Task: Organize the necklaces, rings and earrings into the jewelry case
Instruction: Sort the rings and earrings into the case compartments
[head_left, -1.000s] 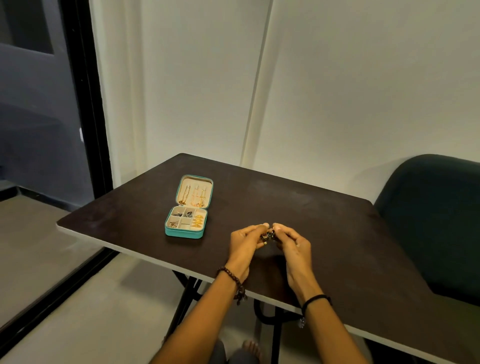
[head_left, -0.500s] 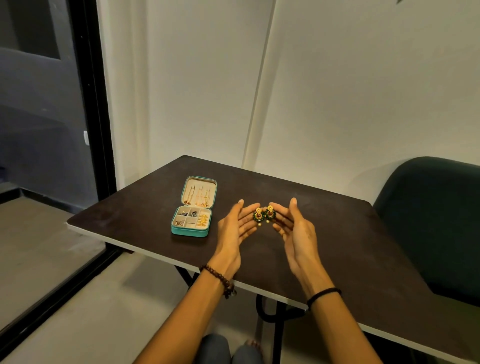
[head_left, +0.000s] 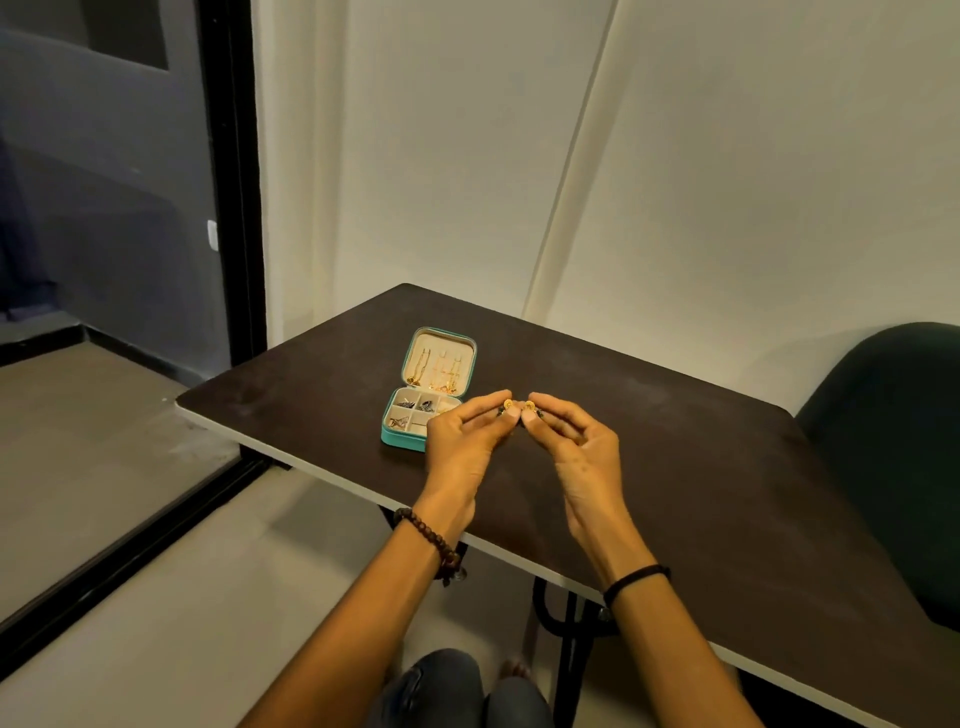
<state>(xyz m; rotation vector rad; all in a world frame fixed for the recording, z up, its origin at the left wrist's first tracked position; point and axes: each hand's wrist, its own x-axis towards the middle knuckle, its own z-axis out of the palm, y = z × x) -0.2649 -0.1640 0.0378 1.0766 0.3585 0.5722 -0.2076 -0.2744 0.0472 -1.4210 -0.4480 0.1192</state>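
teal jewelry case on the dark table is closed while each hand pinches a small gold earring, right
No: the head view shows the teal jewelry case open, lid tipped back. The rest holds: it's on the dark table, and left hand and right hand each pinch a small gold earring.

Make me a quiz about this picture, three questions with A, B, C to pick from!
1. Where is the case? A) in a drawer B) on the table C) on a shelf
2. What colour is its outside? A) red B) black C) teal
3. The left hand and right hand are: A) flat on the table B) each pinching an earring C) making fists

Answers: 1 B, it rests on the dark tabletop. 2 C, its walls are teal. 3 B, the fingertips of each hand close on a small gold earring.
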